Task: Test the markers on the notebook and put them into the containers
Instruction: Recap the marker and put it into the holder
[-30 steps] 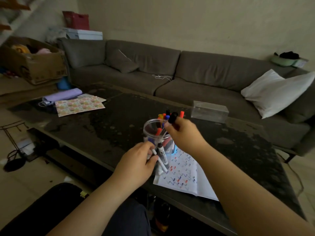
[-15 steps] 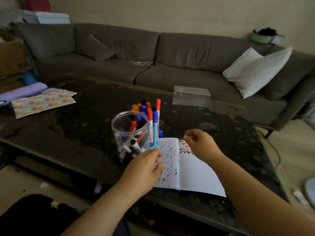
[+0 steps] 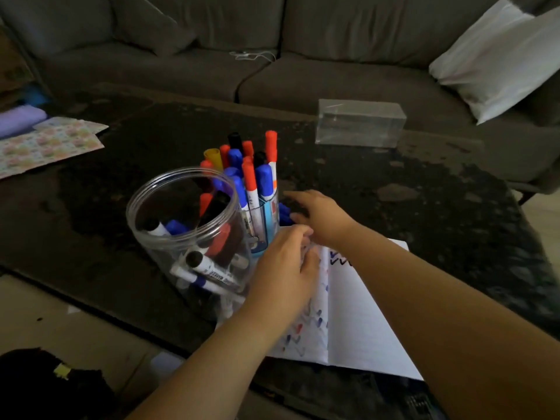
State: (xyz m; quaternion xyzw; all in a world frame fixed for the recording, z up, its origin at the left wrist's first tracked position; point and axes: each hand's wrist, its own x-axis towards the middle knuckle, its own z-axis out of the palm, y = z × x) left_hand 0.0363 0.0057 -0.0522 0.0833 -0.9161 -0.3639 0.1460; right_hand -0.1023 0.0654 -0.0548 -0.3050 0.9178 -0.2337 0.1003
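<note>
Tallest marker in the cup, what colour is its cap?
Red, on the tallest marker; the head view shows it clearly.

Setting: home living room, dim light, long grey fabric sofa (image 3: pixel 272 71) along far side, white pillow (image 3: pixel 497 62) on its right seat, thin white cable (image 3: pixel 254 56) across cushions, dark worn coffee table (image 3: pixel 424 201) in front, patterned paper sheets (image 3: pixel 45 144) at its left end, pale floor tiles (image 3: pixel 60 316) below

A gray sofa (image 3: pixel 212 65) with a white pillow (image 3: pixel 497 59) stood behind the dark surface (image 3: pixel 424 207), where flowery paper (image 3: pixel 45 145) lay.
</note>
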